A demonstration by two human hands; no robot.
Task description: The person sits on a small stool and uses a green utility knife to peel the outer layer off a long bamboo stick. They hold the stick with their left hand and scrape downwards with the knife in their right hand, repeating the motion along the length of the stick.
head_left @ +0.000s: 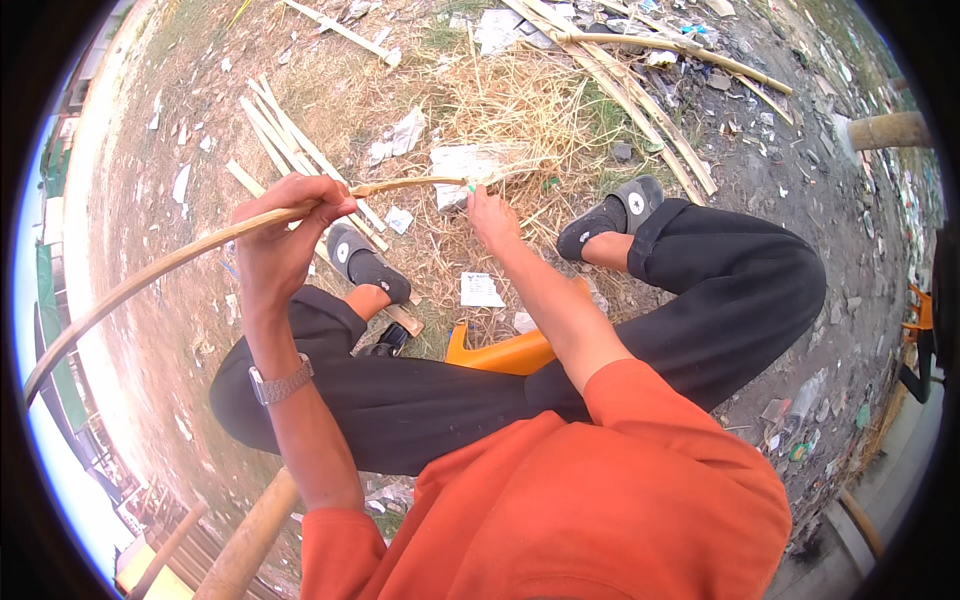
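A long, thin bamboo strip [160,266] bends from the far left to a point in front of me. My left hand [290,215] is closed round it, thumb and fingers pinching it from both sides. At its other end, my right hand [492,215] is closed, fingertips against the tip. Something small and green shows at those fingertips, too small to make out. Just past the right hand, pale fibres or shavings [515,170] stick out over a white paper scrap [450,160] on the ground.
Split bamboo strips [290,135] lie beyond my left foot, and longer bamboo poles [620,80] at the far right. Dry straw [510,105] covers the ground between. An orange plastic seat [500,352] shows between my legs. A thick bamboo post [888,132] stands at the right edge.
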